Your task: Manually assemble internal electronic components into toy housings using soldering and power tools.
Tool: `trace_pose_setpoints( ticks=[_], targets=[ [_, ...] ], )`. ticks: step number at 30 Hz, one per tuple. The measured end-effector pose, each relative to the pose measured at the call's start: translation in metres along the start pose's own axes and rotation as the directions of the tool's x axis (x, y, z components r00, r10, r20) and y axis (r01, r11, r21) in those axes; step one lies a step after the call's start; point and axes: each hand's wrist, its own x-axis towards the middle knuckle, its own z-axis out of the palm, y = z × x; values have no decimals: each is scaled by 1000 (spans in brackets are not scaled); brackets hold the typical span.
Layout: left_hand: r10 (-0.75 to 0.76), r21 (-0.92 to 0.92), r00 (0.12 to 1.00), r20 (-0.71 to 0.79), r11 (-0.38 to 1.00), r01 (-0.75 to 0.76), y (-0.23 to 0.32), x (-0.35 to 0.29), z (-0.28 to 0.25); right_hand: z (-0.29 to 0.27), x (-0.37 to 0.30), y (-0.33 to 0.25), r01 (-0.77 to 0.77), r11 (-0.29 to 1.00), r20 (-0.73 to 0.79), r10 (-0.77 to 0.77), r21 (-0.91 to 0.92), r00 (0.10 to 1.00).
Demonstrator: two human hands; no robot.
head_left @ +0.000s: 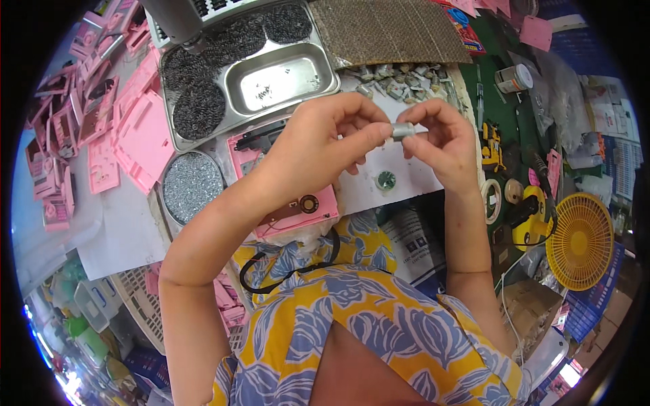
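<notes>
Between my two hands is a small silver metal cylinder that looks like a small motor. My left hand pinches its left end between thumb and fingers. My right hand has its fingertips closed on the other end. Just below them, a small round green piece lies on the white work surface. A pink plastic housing with a dark round part sits under my left wrist, partly covered by my arm.
A metal tray holds heaps of black coil-like parts. Left of my arm stands a round tin of tiny silver pieces. Several similar small metal parts lie beyond my hands. Pink housings pile up leftward; a yellow fan stands at right.
</notes>
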Motion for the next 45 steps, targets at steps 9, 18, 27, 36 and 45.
trace_pose_setpoints(
  ticks=[9, 18, 27, 36, 45],
  targets=[
    [-124, -196, 992, 17, 972, 125, -15, 3, -2, 6, -9, 31, -1, 996, 34, -2, 92, 999],
    [313, 556, 950, 16, 787, -269, -17, 44, -24, 4, -24, 27, -56, 993, -96, 67, 109, 993],
    [521, 977, 847, -103, 211, -11, -47, 112, -34, -28, -50, 22, -84, 991, -209, 104, 102, 972],
    [578, 888, 816, 8, 371, -272, -31, 75, -26, -19, -72, 11, -333, 865, -81, 328, -375, 941],
    [263, 364, 950, -170, 912, -188, -22, -53, 7, 17, -63, 19, -192, 613, -25, 270, -767, 962]
  ],
)
